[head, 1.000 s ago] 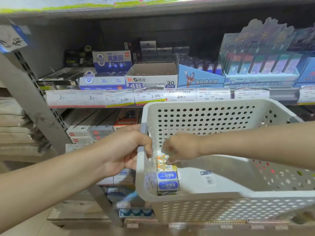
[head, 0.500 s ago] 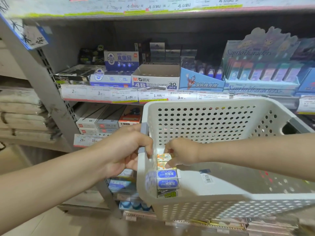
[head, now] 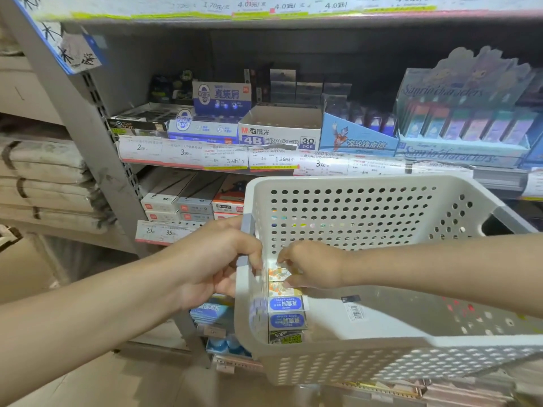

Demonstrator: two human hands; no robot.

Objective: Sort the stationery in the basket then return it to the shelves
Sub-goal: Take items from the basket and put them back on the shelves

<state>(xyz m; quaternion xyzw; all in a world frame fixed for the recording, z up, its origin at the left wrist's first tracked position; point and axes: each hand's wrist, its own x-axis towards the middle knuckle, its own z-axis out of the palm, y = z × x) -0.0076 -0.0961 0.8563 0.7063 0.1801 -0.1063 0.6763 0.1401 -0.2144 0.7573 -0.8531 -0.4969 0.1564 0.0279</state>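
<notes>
A white perforated plastic basket (head: 382, 356) is held in front of the shelves. My left hand (head: 217, 259) grips the grey handle on its left rim. A row of small erasers lies along the basket's inner left wall: orange-and-white ones (head: 277, 274) at the far end, then two blue-labelled ones (head: 286, 312), then a dark one (head: 286, 337) nearest me. My right hand (head: 311, 264) reaches inside and pinches an orange-and-white eraser at the far end of the row.
The middle shelf (head: 264, 163) carries eraser display boxes: an open white 4B eraser box (head: 279, 133), blue boxes to its left, a blue cartoon box and a Sanrio display to its right. Lower shelves hold flat boxes. Stacked bundles sit at the left.
The view has tilted up, showing more of the upper shelf's price strip. Both hands stay put: the left on the handle, the right at the orange-and-white erasers.
</notes>
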